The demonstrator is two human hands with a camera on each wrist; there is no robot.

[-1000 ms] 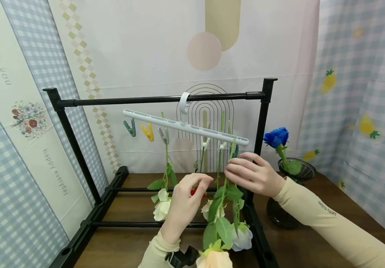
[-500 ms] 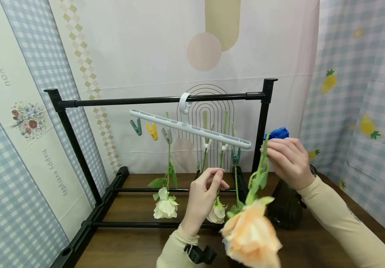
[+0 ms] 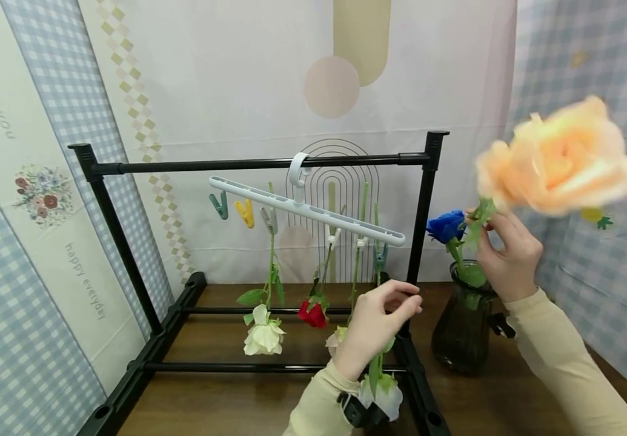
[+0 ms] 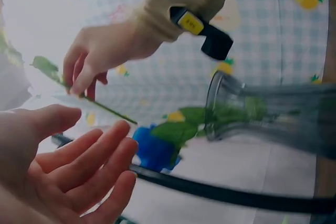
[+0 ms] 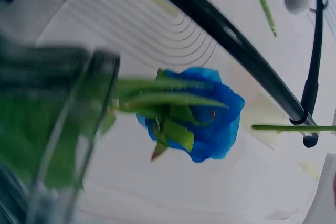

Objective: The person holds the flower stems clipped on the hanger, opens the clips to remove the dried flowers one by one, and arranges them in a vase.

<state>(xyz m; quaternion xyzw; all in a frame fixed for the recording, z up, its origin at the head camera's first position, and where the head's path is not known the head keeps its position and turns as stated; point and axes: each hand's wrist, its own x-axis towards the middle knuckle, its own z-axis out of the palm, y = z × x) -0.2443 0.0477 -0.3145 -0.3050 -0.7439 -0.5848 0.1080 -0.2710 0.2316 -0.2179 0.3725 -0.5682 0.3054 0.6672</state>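
Note:
My right hand (image 3: 509, 254) pinches the stem of a peach rose (image 3: 558, 160), whose bloom now points up, above the mouth of a dark glass vase (image 3: 461, 333). In the left wrist view its bare stem (image 4: 110, 109) sticks out below the fingers. A blue rose (image 3: 446, 226) stands in that vase, leaning left. My left hand (image 3: 378, 324) hovers before the rack's right side, fingers relaxed, and the left wrist view shows it holding nothing. A pale blue clip hanger (image 3: 302, 209) carries upside-down flowers: a white rose (image 3: 265, 332), a red rose (image 3: 313, 313) and other pale ones partly behind my left hand.
The hanger hooks over the top bar (image 3: 209, 165) of a black rack and tilts down to the right. A green clip (image 3: 218, 206) and a yellow clip (image 3: 245, 214) at its left end hold nothing. The vase stands right of the rack on a brown table (image 3: 209, 399).
My right hand has carried the peach rose away from the hanger to the right and turned it from bloom down to bloom up. My left hand has shifted right.

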